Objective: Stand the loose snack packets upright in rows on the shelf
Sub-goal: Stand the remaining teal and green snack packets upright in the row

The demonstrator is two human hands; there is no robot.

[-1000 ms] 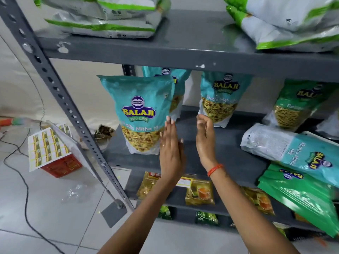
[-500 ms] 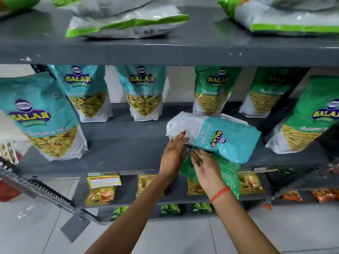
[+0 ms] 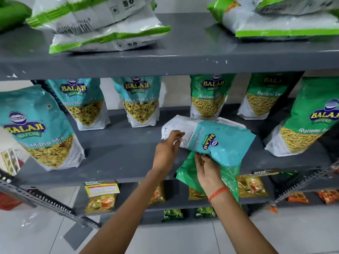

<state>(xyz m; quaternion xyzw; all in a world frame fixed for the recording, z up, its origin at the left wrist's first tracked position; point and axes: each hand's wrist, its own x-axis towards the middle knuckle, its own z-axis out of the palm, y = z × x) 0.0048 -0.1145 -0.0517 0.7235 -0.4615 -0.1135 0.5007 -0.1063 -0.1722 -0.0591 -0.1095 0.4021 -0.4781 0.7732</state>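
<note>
On shelf (image 3: 117, 162), 3 o'clock of centre: teal packet (image 3: 218, 142) lying flat atop green packet (image 3: 227, 178). Left hand (image 3: 167, 153) pinches its white end; right hand (image 3: 208, 169) grips its lower edge. Risk: lifting drags green packet off the lip.

Bare forearms, an orange thread band (image 3: 219, 193) around the right wrist

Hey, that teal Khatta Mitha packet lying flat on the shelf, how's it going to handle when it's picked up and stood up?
The teal packet will probably flex rather than stay stiff; its film is creased. Its glossy surface may be slippery, so the left hand and right hand should both grip. Likely light for its bulk, and apt to tip unless its base is flattened.
</note>
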